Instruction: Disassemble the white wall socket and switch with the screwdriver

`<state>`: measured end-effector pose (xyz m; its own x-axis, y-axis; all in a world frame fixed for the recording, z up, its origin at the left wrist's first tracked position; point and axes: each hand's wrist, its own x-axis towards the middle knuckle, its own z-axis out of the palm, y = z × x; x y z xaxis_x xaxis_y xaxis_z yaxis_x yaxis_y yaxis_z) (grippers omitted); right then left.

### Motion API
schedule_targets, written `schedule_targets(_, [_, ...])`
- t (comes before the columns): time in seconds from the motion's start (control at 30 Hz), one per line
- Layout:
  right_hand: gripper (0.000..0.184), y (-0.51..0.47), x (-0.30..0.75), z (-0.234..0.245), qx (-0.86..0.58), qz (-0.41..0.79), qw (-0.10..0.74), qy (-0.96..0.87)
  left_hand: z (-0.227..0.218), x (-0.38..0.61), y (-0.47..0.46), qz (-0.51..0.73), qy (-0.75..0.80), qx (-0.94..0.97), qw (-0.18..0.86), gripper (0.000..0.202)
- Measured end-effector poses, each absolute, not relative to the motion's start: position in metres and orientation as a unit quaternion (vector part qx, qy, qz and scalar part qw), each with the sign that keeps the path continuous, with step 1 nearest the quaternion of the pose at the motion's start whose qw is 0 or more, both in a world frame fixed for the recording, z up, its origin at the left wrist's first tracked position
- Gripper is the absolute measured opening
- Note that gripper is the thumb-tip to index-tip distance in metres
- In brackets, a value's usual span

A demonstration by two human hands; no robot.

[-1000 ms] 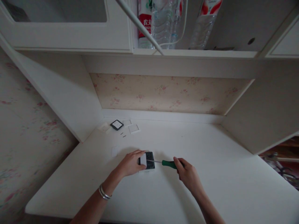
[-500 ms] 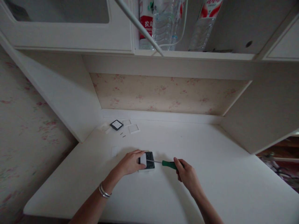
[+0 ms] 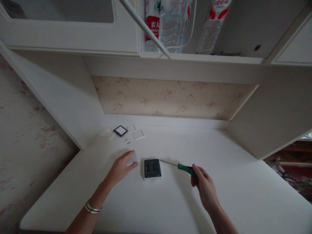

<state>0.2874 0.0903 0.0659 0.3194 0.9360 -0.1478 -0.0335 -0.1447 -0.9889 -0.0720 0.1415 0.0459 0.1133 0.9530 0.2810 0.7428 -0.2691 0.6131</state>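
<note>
Head view: white plate (image 3: 135, 157) sits (pinched) between left fingers (image 3: 128, 154) and thumb (image 3: 132, 166).

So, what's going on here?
A person's left fingers hold a small white piece to the left of a black-faced box on the white desk. The right fingers grip a green-handled screwdriver, its tip at the box's far right corner; whether it touches is unclear. Further back lie a dark-framed plate and thin white frames.

The red label (image 3: 152, 22) on one bottle (image 3: 150, 46) reads "农夫".
</note>
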Motion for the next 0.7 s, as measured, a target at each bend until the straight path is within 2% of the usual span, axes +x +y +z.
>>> schedule_targets(0.17, [0.037, 0.094, 0.288, 0.066, -0.547, 0.482, 0.648, -0.221, 0.031, -0.132, 0.142, 0.276, 0.657, 0.693, 0.108, 0.055])
schedule_targets(0.3, [0.037, 0.102, 0.278, 0.072, -0.511, 0.485, 0.693, -0.151, 0.017, -0.171, 0.142, 0.232, 0.681, 0.689, 0.085, 0.052])
schedule_targets(0.57, [0.039, 0.115, 0.242, 0.102, -0.472, 0.498, 0.698, -0.204, 0.004, -0.198, 0.142, 0.177, 0.693, 0.692, 0.096, 0.052])
schedule_targets(0.7, [0.037, 0.116, 0.226, 0.116, -0.446, 0.521, 0.689, -0.234, 0.005, -0.192, 0.145, 0.153, 0.680, 0.714, 0.065, 0.051])
